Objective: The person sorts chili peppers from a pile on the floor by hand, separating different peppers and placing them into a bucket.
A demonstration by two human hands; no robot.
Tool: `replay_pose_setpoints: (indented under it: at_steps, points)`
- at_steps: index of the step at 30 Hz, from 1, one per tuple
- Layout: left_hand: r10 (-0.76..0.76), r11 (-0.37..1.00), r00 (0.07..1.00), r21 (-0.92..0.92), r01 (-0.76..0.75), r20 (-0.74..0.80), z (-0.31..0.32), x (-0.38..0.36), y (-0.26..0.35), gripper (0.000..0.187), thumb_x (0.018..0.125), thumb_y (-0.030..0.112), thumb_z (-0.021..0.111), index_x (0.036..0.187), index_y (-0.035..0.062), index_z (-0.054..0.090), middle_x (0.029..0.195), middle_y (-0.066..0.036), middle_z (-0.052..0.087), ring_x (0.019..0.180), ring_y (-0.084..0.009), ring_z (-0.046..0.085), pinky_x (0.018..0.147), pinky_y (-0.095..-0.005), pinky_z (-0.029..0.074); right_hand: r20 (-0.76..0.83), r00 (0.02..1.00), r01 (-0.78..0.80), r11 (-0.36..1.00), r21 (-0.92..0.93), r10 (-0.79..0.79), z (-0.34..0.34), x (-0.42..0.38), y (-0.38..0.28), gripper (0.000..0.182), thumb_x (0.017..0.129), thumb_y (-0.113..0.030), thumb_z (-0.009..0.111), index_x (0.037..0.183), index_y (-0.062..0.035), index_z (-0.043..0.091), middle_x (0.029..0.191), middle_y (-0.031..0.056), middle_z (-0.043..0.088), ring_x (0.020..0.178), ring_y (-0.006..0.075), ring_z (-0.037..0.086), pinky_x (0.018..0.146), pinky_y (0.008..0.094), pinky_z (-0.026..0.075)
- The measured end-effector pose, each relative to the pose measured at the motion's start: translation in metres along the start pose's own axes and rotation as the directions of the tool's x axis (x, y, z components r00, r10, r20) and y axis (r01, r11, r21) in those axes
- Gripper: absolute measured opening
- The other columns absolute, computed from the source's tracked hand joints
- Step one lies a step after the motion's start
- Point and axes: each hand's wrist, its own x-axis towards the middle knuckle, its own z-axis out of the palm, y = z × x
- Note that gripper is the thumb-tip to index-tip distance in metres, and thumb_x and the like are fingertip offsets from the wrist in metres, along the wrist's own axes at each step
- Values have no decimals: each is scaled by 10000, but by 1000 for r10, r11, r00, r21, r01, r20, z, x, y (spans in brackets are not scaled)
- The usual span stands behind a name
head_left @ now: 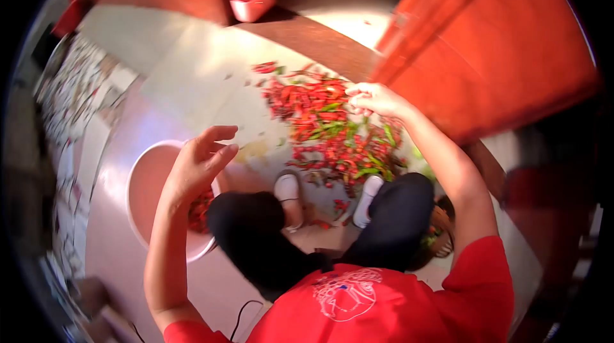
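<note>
A loose pile of slender red chili peppers, streaked with green ones (316, 127), spreads over a pale, smooth floor (192, 71) before a seated person in a red short-sleeved shirt with a white line print (345, 298). The person's right hand (371, 99) hovers at or just above the pile's far right edge, its fingers loosely bent and close together; blur makes it impossible to tell whether they touch or grip a pepper. The left hand (203, 159) hangs in the air to the left of the pile, thumb and fingers parted in a wide curve.

Beneath that hand, left of the pile, stands a round, pale pink bucket (150, 183), with red peppers (200, 212) showing low inside, partly hidden by the forearm. Right of the pile's near end, a brown basket (442, 239) sits half-hidden behind a dark-trousered knee (409, 205); its contents, touched with green and red, are too blurred to name. Two light-coloured shoes (290, 189) flank the pile's near end. Beyond the pile, a pink handled basket (252, 5) stands near a doorway, while a red-orange door panel (499, 55) rises to the right.
</note>
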Motion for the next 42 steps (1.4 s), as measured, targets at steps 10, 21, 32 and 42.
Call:
replay_pose_setpoints:
  at_steps: [10, 21, 32, 42]
  points:
    - [96, 954, 783, 168, -248, 615, 287, 222, -70, 401, 835, 277, 584, 1143, 20, 585, 949, -199, 657, 889, -327, 637, 790, -374, 489, -310, 674, -558, 737, 382, 671, -122, -40, 343, 210, 819, -149, 663, 1023, -103, 643, 882, 13, 655, 691, 121, 611, 551, 257, 482]
    - [-293, 936, 608, 92, 340, 738, 443, 204, -195, 397, 868, 247, 597, 1173, -2, 551, 1037, -114, 639, 950, -175, 595, 837, -292, 463, -699, 460, -707, 702, 84, 547, -55, 18, 495, 504, 705, -487, 728, 909, -39, 622, 733, 94, 679, 657, 174, 657, 612, 308, 505]
    - [-235, 949, 719, -7, 316, 654, 450, 177, -234, 397, 858, 248, 585, 1166, -1, 552, 910, -109, 660, 728, -162, 626, 642, -292, 502, -472, 375, -166, 559, 813, 798, -53, -44, 491, 146, 833, -176, 638, 875, -49, 580, 662, 17, 558, 515, 104, 547, 429, 214, 428]
    - [-394, 837, 587, 13, 547, 707, 453, 183, -222, 370, 876, 222, 589, 1161, -11, 551, 945, -102, 658, 827, -138, 609, 732, -271, 492, -376, 678, 13, 501, 866, 631, -47, -55, 477, 158, 868, -131, 623, 996, -51, 578, 891, 19, 616, 750, 95, 592, 628, 233, 489]
